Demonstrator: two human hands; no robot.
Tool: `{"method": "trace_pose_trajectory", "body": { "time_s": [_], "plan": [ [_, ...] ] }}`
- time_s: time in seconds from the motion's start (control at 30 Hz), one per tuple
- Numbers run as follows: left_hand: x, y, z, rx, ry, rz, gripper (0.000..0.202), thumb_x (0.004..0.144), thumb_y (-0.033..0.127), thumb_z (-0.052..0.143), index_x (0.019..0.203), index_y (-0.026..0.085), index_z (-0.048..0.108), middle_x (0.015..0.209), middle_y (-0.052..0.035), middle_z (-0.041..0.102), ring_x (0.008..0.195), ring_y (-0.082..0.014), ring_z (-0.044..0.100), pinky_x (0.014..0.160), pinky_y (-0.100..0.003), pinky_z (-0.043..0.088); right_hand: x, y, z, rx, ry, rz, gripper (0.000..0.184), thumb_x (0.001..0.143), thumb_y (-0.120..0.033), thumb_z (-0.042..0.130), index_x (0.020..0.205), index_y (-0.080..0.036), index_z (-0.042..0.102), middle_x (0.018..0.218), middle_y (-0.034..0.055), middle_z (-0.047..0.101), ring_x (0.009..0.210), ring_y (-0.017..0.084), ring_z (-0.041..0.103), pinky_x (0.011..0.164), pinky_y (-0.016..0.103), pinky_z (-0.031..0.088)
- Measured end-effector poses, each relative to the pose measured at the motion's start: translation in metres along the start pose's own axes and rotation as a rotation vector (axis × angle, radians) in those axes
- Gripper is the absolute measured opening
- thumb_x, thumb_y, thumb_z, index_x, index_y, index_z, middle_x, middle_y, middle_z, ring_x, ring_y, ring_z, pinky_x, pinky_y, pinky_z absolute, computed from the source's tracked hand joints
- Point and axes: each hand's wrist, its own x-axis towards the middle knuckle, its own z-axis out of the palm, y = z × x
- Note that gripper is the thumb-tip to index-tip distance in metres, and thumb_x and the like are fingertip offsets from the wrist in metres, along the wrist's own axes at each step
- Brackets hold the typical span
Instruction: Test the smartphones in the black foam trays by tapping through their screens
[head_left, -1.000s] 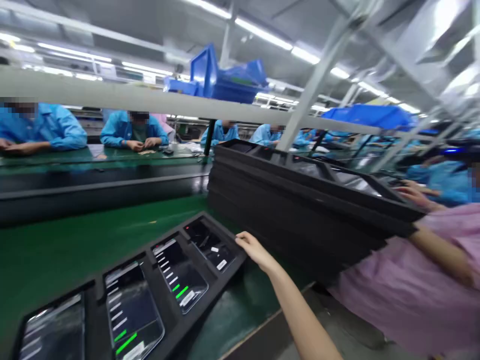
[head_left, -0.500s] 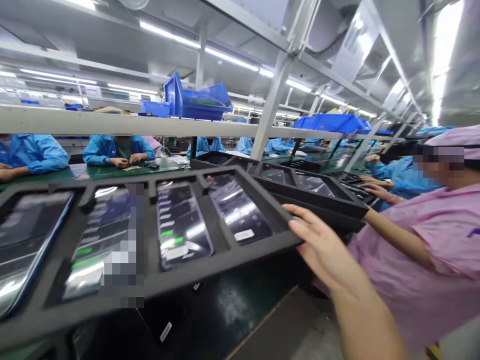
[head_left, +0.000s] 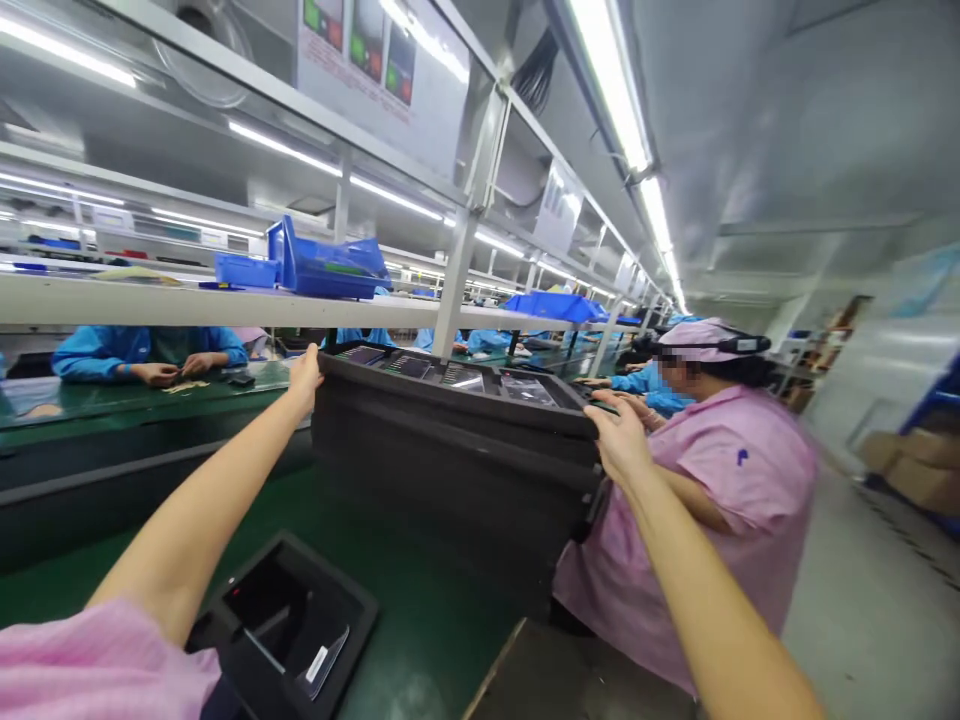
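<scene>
My left hand [head_left: 306,378] grips the left end of a black foam tray [head_left: 457,396], its fingers closed round the edge. At the tray's right corner, my right hand [head_left: 621,435] holds the other end. Several dark-screened smartphones lie in the tray's slots, one phone [head_left: 527,389] near the right end. Beneath it rises a stack of similar black trays [head_left: 450,500]; I cannot tell whether the top one rests fully on the stack. Below my left forearm, a smaller black foam holder [head_left: 358,612] carries a phone [head_left: 289,610] with a white label.
A green bench top [head_left: 420,640] lies under the trays. Close on the right stands a co-worker in pink [head_left: 739,450]. A white shelf [head_left: 150,303] with blue bins [head_left: 330,268] runs above the bench. Across it sits a person in blue [head_left: 97,355].
The phone tray has moved away from me and rightward, onto or just over the stack. My left hand and arm have come into view. The view has turned right.
</scene>
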Motion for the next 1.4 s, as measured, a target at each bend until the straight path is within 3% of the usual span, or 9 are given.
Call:
{"method": "trace_pose_trajectory", "body": {
  "time_s": [0.2,0.3,0.4,0.5,0.6,0.7,0.83,1.03,1.4],
  "plan": [
    [0.001,-0.025,-0.003,0.305,-0.059,0.130,0.036,0.088,0.036,0.053,0.117,0.016,0.052,0.121,-0.0088,0.054,0.103,-0.0226,0.057,0.085,-0.044,0.049,-0.009,0.001,0.009,-0.303,0.069,-0.109,0.045,0.071,-0.035,0.053,0.110,-0.013,0.051,0.118,0.0186,0.054,0.121,0.036,0.041,0.102,0.059,0.021],
    [-0.016,-0.032,-0.040,0.443,-0.174,0.211,0.035,0.088,0.036,0.054,0.116,0.016,0.053,0.120,-0.0085,0.054,0.102,-0.0226,0.057,0.085,-0.044,0.050,-0.048,-0.002,0.017,-0.366,0.176,-0.232,0.050,0.080,-0.031,0.044,0.125,-0.011,0.039,0.137,0.0223,0.036,0.133,0.036,0.024,0.102,0.064,0.015],
    [-0.060,-0.049,-0.105,0.568,-0.274,0.241,0.037,0.086,0.035,0.057,0.118,0.018,0.053,0.123,-0.0094,0.054,0.107,-0.0243,0.056,0.089,-0.048,0.048,-0.122,0.010,0.038,-0.371,0.247,-0.683,0.036,0.086,-0.026,0.039,0.120,-0.014,0.045,0.124,0.0189,0.051,0.124,0.032,0.041,0.100,0.060,0.029],
    [-0.139,-0.086,-0.194,0.692,-0.364,0.193,0.030,0.083,0.039,0.056,0.110,0.027,0.062,0.129,-0.0044,0.055,0.119,-0.0259,0.050,0.104,-0.049,0.037,-0.214,0.035,0.071,-0.306,-0.392,-0.937,0.029,0.089,-0.025,0.041,0.115,-0.020,0.051,0.106,0.0090,0.063,0.104,0.023,0.058,0.096,0.048,0.043],
    [-0.241,-0.127,-0.279,0.965,-0.465,0.237,0.033,0.088,0.043,0.044,0.118,0.037,0.058,0.132,0.0013,0.054,0.117,-0.0226,0.053,0.098,-0.040,0.046,-0.296,0.056,0.105,-0.276,-0.886,-0.738,0.030,0.092,-0.030,0.036,0.114,-0.021,0.055,0.107,0.0066,0.065,0.101,0.019,0.060,0.088,0.036,0.051],
    [-0.329,-0.153,-0.326,1.127,-0.416,0.206,0.030,0.088,0.038,0.046,0.115,0.039,0.059,0.126,0.0037,0.059,0.114,-0.0209,0.056,0.096,-0.036,0.048,-0.347,0.064,0.137,-0.331,-1.088,-0.581,0.037,0.090,-0.034,0.035,0.117,-0.019,0.055,0.113,0.0085,0.063,0.107,0.020,0.058,0.090,0.036,0.050],
    [-0.370,-0.161,-0.329,1.260,-0.508,0.134,0.028,0.090,0.037,0.045,0.110,0.034,0.063,0.119,0.0003,0.065,0.112,-0.0239,0.057,0.095,-0.045,0.047,-0.370,0.064,0.172,-0.436,-1.094,-0.469,0.050,0.087,-0.039,0.034,0.123,-0.008,0.051,0.120,0.0194,0.056,0.112,0.032,0.051,0.092,0.050,0.043],
    [-0.349,-0.155,-0.318,1.270,-0.561,0.233,0.031,0.093,0.032,0.038,0.104,0.026,0.066,0.105,-0.0044,0.070,0.110,-0.0204,0.056,0.105,-0.046,0.035,-0.366,0.061,0.189,-0.647,-1.059,-0.314,0.060,0.086,-0.041,0.031,0.126,0.001,0.045,0.116,0.0289,0.051,0.109,0.040,0.048,0.086,0.056,0.039],
    [-0.352,-0.164,-0.323,1.306,-0.433,0.165,0.028,0.092,0.029,0.039,0.082,0.021,0.065,0.110,-0.0050,0.066,0.110,-0.0264,0.053,0.099,-0.049,0.038,-0.354,0.057,0.209,-0.782,-1.076,-0.146,0.059,0.088,-0.049,0.022,0.123,-0.013,0.053,0.112,0.0217,0.053,0.109,0.040,0.047,0.084,0.058,0.039]
  ]
}}
